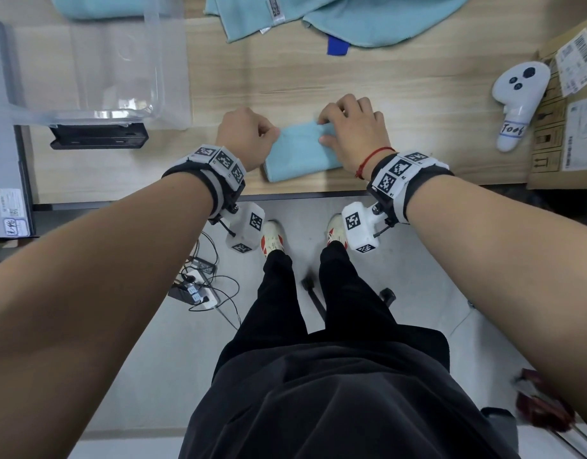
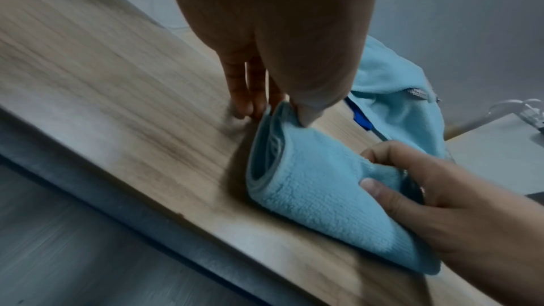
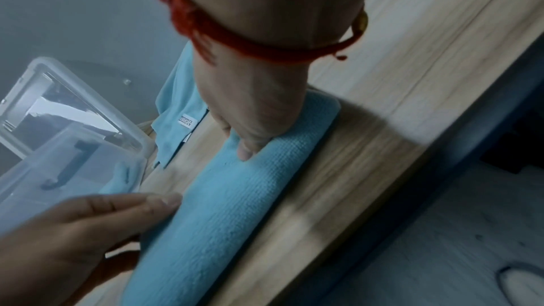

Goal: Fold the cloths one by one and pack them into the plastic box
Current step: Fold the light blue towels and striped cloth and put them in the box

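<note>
Wood-grain surface [image 1: 351,77] under both hands, gray floor below its near edge. Near that edge, a folded light-blue cloth [image 1: 297,154], several layers thick, open layers showing at its left end. Left hand [image 1: 244,137] at that end, thumb and fingertips pinching the layered edge. Right hand [image 1: 353,130] at the far right corner, thumb and fingers pinching a small bunch of fabric. Best done, judging from this: keep both pinches on all layers at once, square the edges, press the fold flat before lifting so nothing springs open. Further left, the clear plastic box [image 1: 153,77], well apart from the folded cloth; what lies inside hard to tell. Farthest back, unfolded blue cloths [image 1: 368,18] heaped, waiting. Off to the right, a white controller [image 1: 520,97] beside a cardboard box [image 1: 570,104].
</note>
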The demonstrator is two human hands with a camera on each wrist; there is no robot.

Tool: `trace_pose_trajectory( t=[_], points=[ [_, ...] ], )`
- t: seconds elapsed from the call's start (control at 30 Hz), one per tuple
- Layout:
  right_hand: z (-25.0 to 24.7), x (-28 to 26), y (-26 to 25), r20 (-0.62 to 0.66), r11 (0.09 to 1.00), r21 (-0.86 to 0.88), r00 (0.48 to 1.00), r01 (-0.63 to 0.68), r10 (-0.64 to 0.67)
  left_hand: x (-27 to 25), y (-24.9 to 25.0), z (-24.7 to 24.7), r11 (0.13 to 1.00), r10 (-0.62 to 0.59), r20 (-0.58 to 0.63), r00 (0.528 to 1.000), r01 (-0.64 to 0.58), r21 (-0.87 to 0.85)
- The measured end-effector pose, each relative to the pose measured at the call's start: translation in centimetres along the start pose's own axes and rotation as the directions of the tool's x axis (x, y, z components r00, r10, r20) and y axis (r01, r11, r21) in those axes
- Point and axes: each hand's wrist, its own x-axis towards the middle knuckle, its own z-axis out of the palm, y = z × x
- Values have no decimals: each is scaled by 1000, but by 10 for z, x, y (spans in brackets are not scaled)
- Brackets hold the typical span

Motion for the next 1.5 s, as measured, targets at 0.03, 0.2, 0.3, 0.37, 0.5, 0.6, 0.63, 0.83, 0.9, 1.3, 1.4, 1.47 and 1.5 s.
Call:
trace_pose_trajectory(
  t=[0.03,0.2,0.3,0.37,0.5,0.6,0.63,0.83,0.9,1.3,1.4,1.47,1.5],
  points=[
    [2,-1,0,2,1000,-16,1000,-13,13,1,4,1,1000,22,-3,1000,-22,1],
    [9,-14,7,-56,999,-12,997,-47,47,-2,13,15,991,121,128,984,-128,49],
    [9,-19,14,-84,996,2,993,-89,89,-5,15,22,983,112,128,985,-128,128],
    [7,-20,21,-97,989,4,984,-150,150,-4,16,23,986,104,126,987,-119,116],
    [5,-19,32,-121,969,-8,962,-246,244,-2,18,21,987,91,147,985,-109,119],
    [4,-19,32,-134,952,-6,944,-306,303,-1,20,20,987,63,164,984,-85,136],
    [3,-20,33,-136,940,5,931,-341,338,0,21,20,987,51,173,984,-77,144],
    [-8,-27,43,-79,963,138,967,-230,243,2,30,22,984,-2,267,964,-46,173],
    [-13,-28,42,-31,977,130,985,-166,172,1,32,23,979,-5,308,951,-58,197],
    [-49,-36,20,234,996,66,970,58,-72,-17,79,-2,952,202,273,941,-254,173],
    [-75,-37,20,217,990,131,973,54,-82,-19,97,-23,936,256,228,940,-300,185],
    [-93,-36,19,193,986,153,976,66,-96,-20,108,-37,929,283,200,938,-320,186],
    [-101,-35,18,186,986,153,977,72,-100,-21,112,-44,927,285,186,940,-320,194]
  ],
)
